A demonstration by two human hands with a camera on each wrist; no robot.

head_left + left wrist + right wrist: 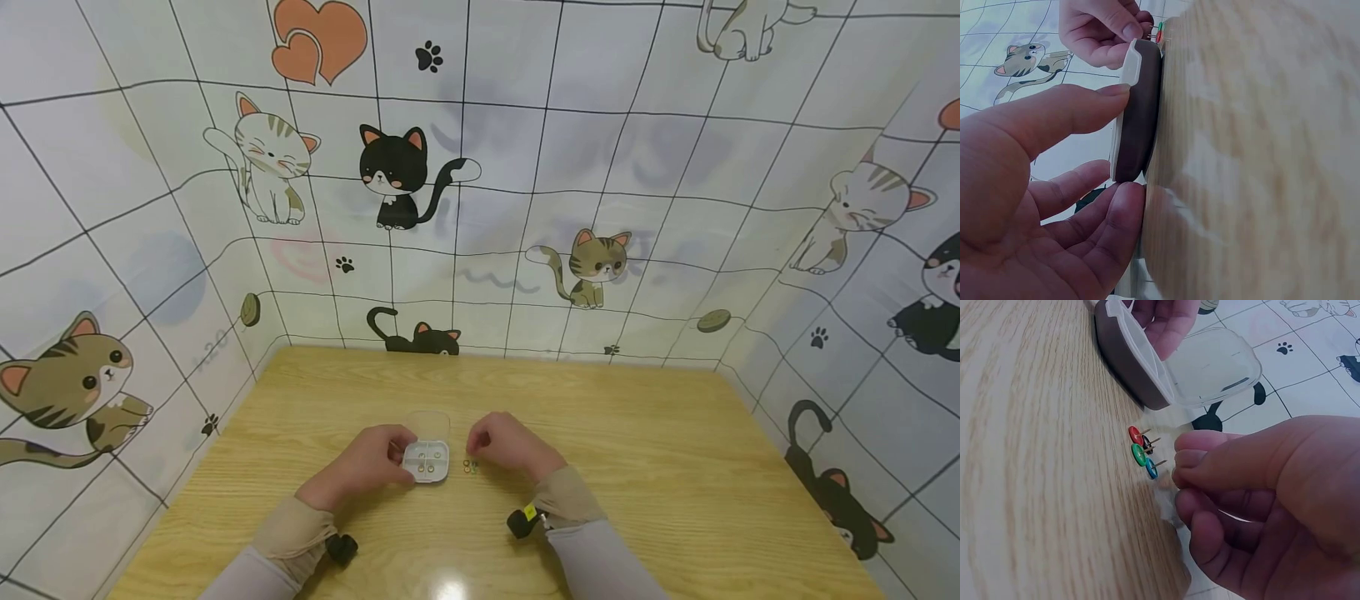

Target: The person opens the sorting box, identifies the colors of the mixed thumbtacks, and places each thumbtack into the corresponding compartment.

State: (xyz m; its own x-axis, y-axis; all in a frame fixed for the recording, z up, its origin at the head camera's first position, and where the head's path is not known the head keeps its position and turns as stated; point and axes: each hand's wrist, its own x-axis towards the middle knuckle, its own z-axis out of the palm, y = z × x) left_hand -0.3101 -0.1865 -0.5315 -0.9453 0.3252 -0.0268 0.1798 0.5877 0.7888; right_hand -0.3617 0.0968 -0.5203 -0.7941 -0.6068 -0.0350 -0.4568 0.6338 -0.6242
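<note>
My left hand grips the side of a small pill-case-like box, thumb on its rim and fingers at its base. The box has a white divided inside, a dark outer shell and a clear lid swung open. Several small ring-like pieces lie in its compartments. Right of the box, several thumbtacks stand point up: a red thumbtack, a green thumbtack, a blue thumbtack and a black one. Beside them is my right hand, fingers curled and thumb against the forefinger; whether it pinches something is hidden.
The box and thumbtacks are on a wooden table. Cat-printed cloth with grid lines rises at the back and both sides. A small black camera is strapped at the right wrist, another at the left.
</note>
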